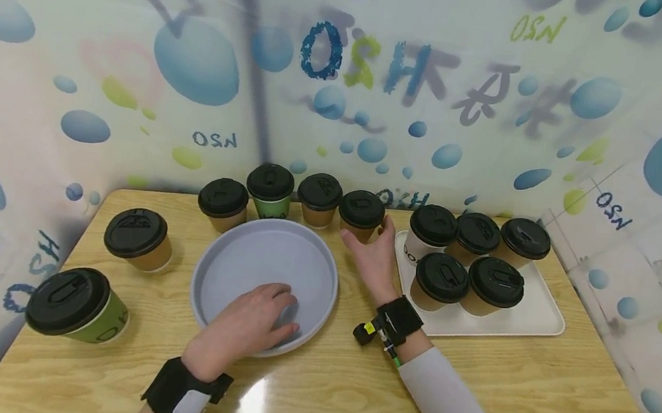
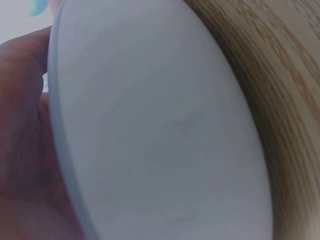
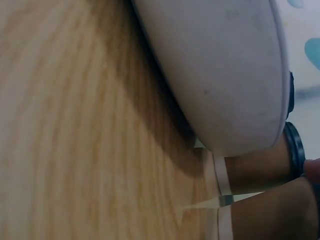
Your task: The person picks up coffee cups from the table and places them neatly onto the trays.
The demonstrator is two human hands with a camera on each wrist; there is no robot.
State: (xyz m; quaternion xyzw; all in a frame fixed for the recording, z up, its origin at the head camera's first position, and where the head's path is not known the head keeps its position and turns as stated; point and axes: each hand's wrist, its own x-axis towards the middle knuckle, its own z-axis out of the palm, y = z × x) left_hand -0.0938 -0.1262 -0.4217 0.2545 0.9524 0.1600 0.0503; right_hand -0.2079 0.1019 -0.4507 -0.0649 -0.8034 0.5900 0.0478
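My right hand point(image 1: 376, 258) is at a brown paper coffee cup point(image 1: 360, 223) with a black lid, thumb in front and fingers around its right side. In the right wrist view, two brown cups point(image 3: 260, 172) stand past the tray rim, a fingertip point(image 3: 313, 170) beside them. My left hand point(image 1: 250, 318) reaches over the near rim of a round grey tray point(image 1: 250, 252), fingers loosely bent above its inside. The left wrist view shows the outer wall of the tray point(image 2: 160, 125), with the left hand point(image 2: 22, 145) behind its rim.
Several lidded cups point(image 1: 478, 236) crowd a white rectangular tray point(image 1: 533, 313) on the right. Behind the round tray stand a brown cup point(image 1: 223, 201), a green cup point(image 1: 270, 188) and another brown one point(image 1: 319, 198). To the left are a brown cup point(image 1: 141, 237) and a green cup point(image 1: 82, 306).
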